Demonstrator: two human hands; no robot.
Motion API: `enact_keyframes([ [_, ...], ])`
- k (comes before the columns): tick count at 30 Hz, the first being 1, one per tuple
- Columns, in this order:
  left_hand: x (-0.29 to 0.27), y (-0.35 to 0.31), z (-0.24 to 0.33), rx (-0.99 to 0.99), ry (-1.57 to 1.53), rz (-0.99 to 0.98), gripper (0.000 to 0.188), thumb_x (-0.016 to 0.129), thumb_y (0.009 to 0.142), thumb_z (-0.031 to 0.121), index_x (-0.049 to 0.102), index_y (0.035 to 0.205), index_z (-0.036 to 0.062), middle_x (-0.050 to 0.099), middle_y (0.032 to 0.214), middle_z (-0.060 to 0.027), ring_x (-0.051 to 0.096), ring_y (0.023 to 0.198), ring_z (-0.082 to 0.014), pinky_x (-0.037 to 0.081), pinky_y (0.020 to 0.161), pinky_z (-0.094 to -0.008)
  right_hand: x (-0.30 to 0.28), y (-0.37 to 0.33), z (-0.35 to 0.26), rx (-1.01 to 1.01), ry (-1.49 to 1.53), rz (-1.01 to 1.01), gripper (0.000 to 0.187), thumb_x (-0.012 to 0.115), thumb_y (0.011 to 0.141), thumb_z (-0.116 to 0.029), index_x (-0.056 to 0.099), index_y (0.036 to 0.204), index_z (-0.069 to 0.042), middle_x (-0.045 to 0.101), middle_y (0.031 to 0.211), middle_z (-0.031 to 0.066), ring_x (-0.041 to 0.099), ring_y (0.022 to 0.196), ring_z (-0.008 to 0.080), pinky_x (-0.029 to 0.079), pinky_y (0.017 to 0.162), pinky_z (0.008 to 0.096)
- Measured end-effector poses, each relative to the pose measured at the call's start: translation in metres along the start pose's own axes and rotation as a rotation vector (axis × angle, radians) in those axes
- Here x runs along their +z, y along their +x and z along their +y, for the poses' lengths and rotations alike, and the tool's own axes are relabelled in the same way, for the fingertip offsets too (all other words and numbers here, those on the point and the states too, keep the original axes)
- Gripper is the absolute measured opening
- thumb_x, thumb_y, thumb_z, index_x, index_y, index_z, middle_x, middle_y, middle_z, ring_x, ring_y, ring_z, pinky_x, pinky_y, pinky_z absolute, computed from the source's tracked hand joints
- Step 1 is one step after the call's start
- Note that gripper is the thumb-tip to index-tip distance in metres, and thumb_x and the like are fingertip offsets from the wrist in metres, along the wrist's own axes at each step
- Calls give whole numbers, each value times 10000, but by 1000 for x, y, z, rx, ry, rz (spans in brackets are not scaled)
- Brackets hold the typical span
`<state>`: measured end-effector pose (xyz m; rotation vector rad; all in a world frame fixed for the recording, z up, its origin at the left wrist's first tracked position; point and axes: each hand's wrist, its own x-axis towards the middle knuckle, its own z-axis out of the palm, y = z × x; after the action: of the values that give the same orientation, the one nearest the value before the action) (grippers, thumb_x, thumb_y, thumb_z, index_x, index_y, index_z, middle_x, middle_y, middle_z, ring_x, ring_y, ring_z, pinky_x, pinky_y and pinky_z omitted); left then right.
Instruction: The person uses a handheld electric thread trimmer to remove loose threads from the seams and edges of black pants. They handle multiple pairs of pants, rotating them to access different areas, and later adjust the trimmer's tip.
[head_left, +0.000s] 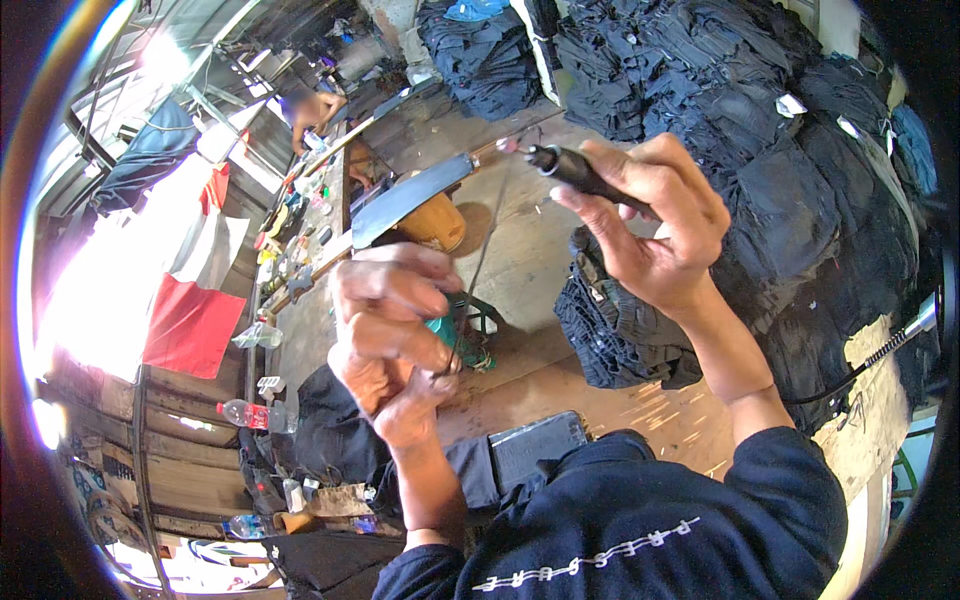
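Observation:
My right hand (pixel 660 210) is raised at the right of centre, its fingers closed around a black pen-shaped tool (pixel 578 170). The tool narrows to a stepped collar, and a small pinkish tip (pixel 508 146) shows just beyond it. My left hand (pixel 395 335), somewhat blurred, pinches the lower end of a thin dark strand (pixel 486 245) between thumb and fingers. The strand slants up toward the pinkish tip; whether they touch I cannot tell. Below my right hand lies a bundle of dark ribbed cloth (pixel 620 325).
Large heaps of dark garments (pixel 690 70) fill the far right. A black board (pixel 410 200) lies over an orange stool (pixel 435 222). At left stand a red-labelled bottle (pixel 250 414) and a cluttered bench (pixel 300 230); another person (pixel 315 110) is beyond it. A black flexible cable (pixel 868 368) bends at right.

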<state>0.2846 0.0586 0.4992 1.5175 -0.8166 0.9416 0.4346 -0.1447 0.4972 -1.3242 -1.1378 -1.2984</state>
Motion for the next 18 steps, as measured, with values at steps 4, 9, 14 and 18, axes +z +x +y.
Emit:
enact_keyframes([
  [4,-10,-1,-3,1,-267,57,202,816,911,190,654,998,107,556,1504,-217,314,1565,-489,274,1263,-678,0,0,-5,15,24,-19,353,950,805,-65,779,1104,17,689,853,58,555,624,80,428,484,219],
  [9,-13,18,-10,83,-610,-117,435,696,998,121,610,1420,60,571,1538,-211,486,1494,-399,92,1361,-639,9,-1,-10,-1,69,-43,386,943,810,-70,780,1149,18,677,852,49,562,647,89,428,487,222],
  [14,18,36,-14,80,-771,206,365,554,1050,75,514,1407,13,662,1193,-148,653,1067,-256,470,1154,-527,18,-1,-23,54,124,-96,417,931,815,-67,774,1197,-9,661,854,51,582,634,120,448,504,261],
  [18,62,29,-21,-10,-474,425,342,488,1092,74,480,1427,7,553,931,-76,460,764,-171,414,760,-366,24,-3,-26,191,115,-137,385,895,849,-54,768,1212,-37,650,868,62,615,620,161,481,518,311],
])
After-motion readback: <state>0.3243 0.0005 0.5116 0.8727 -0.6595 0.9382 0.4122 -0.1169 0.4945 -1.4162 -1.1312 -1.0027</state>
